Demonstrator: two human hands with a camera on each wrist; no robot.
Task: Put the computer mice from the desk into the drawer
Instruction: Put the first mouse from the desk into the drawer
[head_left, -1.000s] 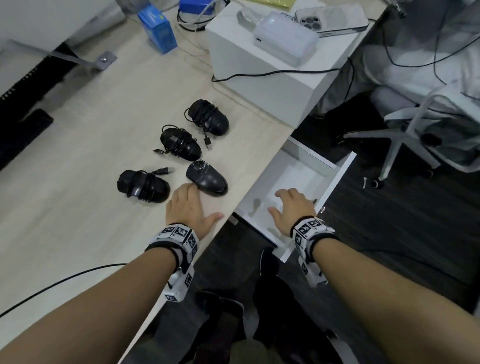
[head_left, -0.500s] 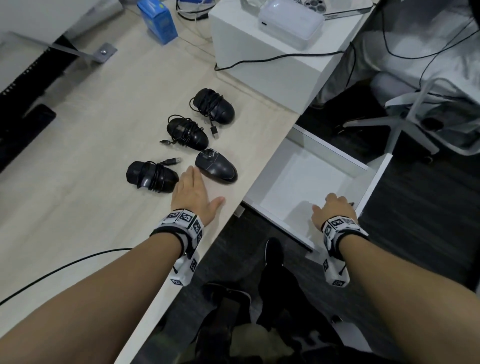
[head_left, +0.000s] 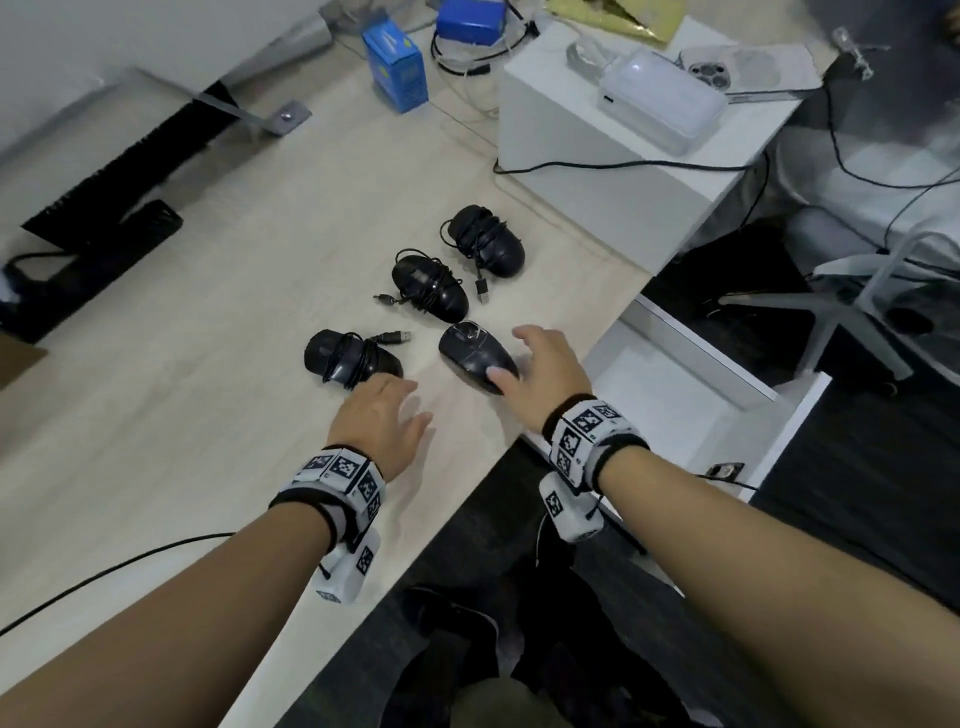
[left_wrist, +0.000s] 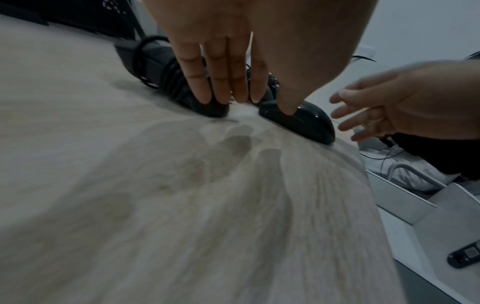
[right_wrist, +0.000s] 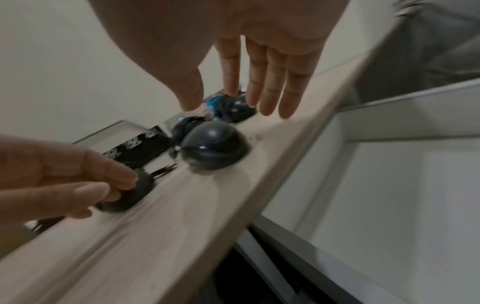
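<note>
Several black computer mice lie on the light wooden desk (head_left: 218, 364). Three are wrapped in their cables: the far one (head_left: 485, 247), the middle one (head_left: 428, 283) and the near-left one (head_left: 353, 356) (left_wrist: 166, 78). A glossy mouse (head_left: 475, 356) (left_wrist: 311, 123) (right_wrist: 213, 146) lies near the desk edge. My left hand (head_left: 379, 415) (left_wrist: 226, 72) hovers flat, fingers straight, its tips at the near-left mouse. With fingers spread, my right hand (head_left: 545, 369) (right_wrist: 259, 82) hovers over the glossy mouse's right side and holds nothing. The white drawer (head_left: 665, 395) (right_wrist: 389, 185) stands pulled out, nothing visible inside.
A white box (head_left: 597, 156) with a white device (head_left: 660, 104) on top stands on the desk behind the mice. A blue carton (head_left: 397, 67) sits at the back. An office chair base (head_left: 831, 312) is beyond the drawer. A black cable (head_left: 104, 571) crosses the near-left desk.
My right hand left the drawer front and swung left over the desk to the glossy mouse. The drawer came further out over the last second. My left hand edged toward the near-left mouse.
</note>
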